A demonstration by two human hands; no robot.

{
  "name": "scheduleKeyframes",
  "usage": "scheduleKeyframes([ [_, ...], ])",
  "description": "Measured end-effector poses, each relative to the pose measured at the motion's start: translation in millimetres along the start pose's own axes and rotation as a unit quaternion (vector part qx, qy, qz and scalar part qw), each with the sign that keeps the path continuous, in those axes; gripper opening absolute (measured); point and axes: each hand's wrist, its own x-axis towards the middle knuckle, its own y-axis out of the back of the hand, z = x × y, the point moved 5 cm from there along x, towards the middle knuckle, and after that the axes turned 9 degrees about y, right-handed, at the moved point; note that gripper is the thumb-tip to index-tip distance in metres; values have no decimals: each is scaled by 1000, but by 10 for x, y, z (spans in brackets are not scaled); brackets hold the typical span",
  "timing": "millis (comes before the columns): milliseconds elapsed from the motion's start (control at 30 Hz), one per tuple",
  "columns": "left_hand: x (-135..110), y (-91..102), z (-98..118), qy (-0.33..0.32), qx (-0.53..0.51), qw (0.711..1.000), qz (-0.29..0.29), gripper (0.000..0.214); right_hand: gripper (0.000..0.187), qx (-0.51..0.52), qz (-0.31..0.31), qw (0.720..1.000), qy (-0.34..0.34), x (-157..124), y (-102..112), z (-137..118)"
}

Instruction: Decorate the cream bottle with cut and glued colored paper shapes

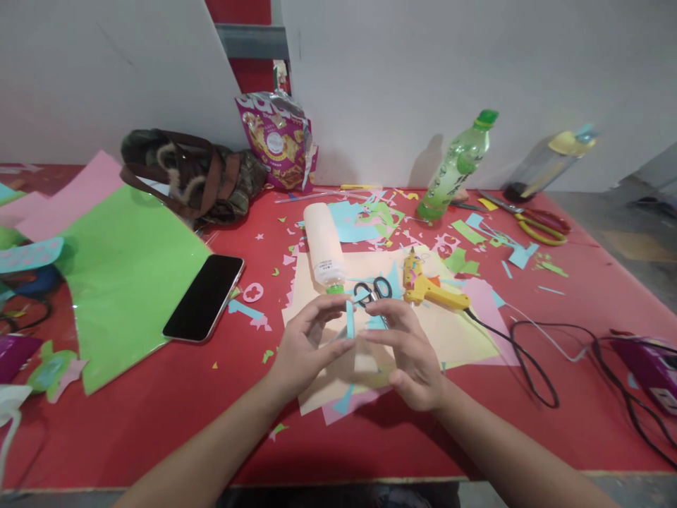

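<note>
My left hand (316,340) pinches a narrow light-blue piece (350,319), seen edge-on and upright between thumb and fingers. Close on its right is my right hand (410,353), fingers apart and curved toward the piece, with nothing visible in it. Black-handled scissors (381,288) lie just beyond the hands on pale orange sheets (307,289). A white glue bottle (322,240) with a green cap lies on its side behind my left hand. To the right, a yellow hot glue gun (434,291) rests on the sheets, its black cord running right.
A black phone (205,298) and green foam sheet (127,275) lie left. Behind stand a camouflage bag (211,176), snack bag (278,141), and green bottle (458,166). Yellow-and-red-handled scissors (539,226), a clear bottle (547,166) and a purple box (648,370) are right. Paper scraps litter the red table (211,416).
</note>
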Motion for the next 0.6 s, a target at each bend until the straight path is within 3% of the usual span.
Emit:
scheduleKeyframes([
  [200,34,33,-60,59,-148,987,33,40,46,-22,5,996,-86,-17,-79,123],
  [367,28,-3,-70,88,-199,975,34,40,55,-67,-26,994,-80,-6,-181,101],
  [600,24,-36,-45,108,-191,975,33,39,40,-122,14,989,-77,-27,-148,116],
])
